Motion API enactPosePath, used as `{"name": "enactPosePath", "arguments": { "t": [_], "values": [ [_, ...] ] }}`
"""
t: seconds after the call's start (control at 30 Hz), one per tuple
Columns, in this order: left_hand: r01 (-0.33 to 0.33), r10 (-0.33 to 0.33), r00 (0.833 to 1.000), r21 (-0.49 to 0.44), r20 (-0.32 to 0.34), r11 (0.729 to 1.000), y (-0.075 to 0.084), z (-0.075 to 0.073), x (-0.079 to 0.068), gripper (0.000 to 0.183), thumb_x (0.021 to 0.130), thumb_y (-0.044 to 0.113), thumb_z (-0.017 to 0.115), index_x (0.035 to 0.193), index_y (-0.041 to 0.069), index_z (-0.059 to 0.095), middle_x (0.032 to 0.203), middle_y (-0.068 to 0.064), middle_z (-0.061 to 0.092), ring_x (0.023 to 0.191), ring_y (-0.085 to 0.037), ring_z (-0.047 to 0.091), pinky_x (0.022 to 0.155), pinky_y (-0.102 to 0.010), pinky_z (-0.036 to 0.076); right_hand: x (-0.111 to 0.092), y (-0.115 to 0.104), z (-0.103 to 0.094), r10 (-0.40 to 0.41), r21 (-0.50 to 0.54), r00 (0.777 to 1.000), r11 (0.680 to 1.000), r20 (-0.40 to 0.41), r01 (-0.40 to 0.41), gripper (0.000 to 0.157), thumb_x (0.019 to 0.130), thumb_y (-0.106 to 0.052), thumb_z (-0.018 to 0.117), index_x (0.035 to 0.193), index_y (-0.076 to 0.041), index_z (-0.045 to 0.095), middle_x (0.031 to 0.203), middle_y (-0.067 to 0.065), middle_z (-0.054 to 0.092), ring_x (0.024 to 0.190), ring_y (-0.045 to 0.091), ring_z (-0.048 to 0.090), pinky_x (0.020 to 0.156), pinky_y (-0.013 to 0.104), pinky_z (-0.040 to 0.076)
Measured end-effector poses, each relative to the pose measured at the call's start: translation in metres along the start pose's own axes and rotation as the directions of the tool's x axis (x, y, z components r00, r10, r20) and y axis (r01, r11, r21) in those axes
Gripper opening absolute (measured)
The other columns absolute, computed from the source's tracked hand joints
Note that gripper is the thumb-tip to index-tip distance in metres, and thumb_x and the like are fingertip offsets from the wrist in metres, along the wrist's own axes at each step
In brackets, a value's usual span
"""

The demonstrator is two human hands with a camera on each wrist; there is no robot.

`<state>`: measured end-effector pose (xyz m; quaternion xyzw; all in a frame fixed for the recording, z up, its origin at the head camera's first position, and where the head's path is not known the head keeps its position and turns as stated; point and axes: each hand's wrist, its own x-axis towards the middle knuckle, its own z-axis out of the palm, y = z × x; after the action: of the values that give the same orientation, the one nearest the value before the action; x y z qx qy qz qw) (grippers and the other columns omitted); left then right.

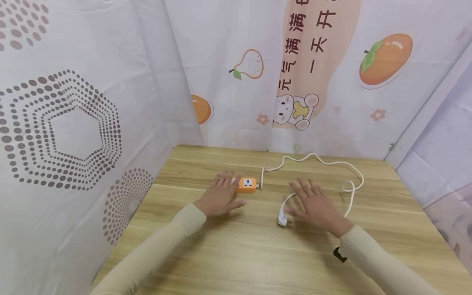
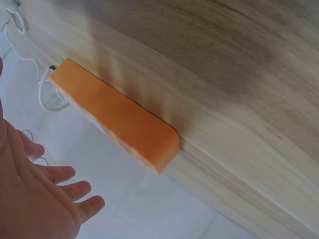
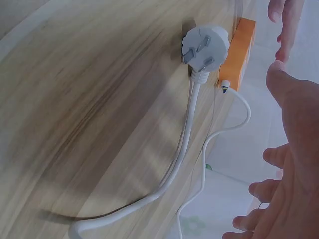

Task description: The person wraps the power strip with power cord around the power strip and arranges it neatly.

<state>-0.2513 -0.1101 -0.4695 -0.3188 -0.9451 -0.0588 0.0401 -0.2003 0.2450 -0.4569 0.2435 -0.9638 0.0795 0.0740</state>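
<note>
An orange power strip with white socket faces lies on the table; its long side shows in the left wrist view. My left hand is spread above its left end, fingers apart, hiding part of it. In the left wrist view the palm and fingers hover beside the strip. My right hand is stretched flat over the white cord, covering a stretch of it. Just left of its thumb is the white plug. Three metal prongs stick out of the plug in the right wrist view.
The cord leaves the strip's right end and loops along the back and right of the wooden table. A printed white curtain hangs behind the table, another on the left. A dark object shows at the right sleeve.
</note>
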Motion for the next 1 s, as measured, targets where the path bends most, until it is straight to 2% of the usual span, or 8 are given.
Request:
{"name": "enactPosePath", "arguments": {
  "t": [0.4,0.7,0.9,1.0],
  "values": [
    [-0.030,0.029,0.999,0.068,0.014,0.997,-0.008,0.006,0.001,0.085,0.104,0.058,0.050,0.162,0.002,0.023,0.161,-0.030,0.027,0.149,-0.048,0.026,0.119,-0.059,0.023,0.005,-0.009,0.009,-0.014,0.047,1.000,0.999,0.020,0.014,0.083,0.098,-0.057,0.063,0.159,-0.007,0.034,0.160,0.027,0.033,0.145,0.057,0.027,0.111,0.068,0.030],
    [-0.002,-0.004,0.996,0.061,0.092,0.998,-0.009,0.013,0.007,0.084,0.105,0.057,0.047,0.164,0.004,0.018,0.163,-0.028,0.026,0.151,-0.046,0.021,0.121,-0.057,0.018,0.012,-0.016,0.014,-0.066,0.032,0.998,0.997,-0.004,0.066,0.077,0.100,-0.051,0.063,0.156,-0.005,0.039,0.157,0.028,0.038,0.141,0.056,0.035,0.108,0.068,0.035],
    [-0.001,-0.014,0.993,0.121,0.121,0.993,-0.013,0.015,0.010,0.075,0.105,0.054,0.050,0.157,0.002,0.037,0.156,-0.025,0.038,0.144,-0.044,0.035,0.117,-0.058,0.027,0.018,-0.020,0.018,-0.074,0.044,0.997,0.996,0.010,0.074,0.074,0.102,-0.047,0.062,0.158,-0.006,0.037,0.158,0.027,0.038,0.142,0.055,0.035,0.108,0.068,0.035],
    [-0.006,-0.009,0.995,0.151,0.098,0.989,-0.017,0.016,0.011,0.069,0.104,0.052,0.054,0.152,0.003,0.046,0.147,-0.021,0.047,0.134,-0.039,0.044,0.112,-0.056,0.034,0.020,-0.021,0.020,-0.092,0.043,0.996,0.995,-0.003,0.092,0.073,0.102,-0.045,0.063,0.157,-0.005,0.038,0.156,0.028,0.040,0.139,0.056,0.038,0.108,0.066,0.036]
  ]
}}
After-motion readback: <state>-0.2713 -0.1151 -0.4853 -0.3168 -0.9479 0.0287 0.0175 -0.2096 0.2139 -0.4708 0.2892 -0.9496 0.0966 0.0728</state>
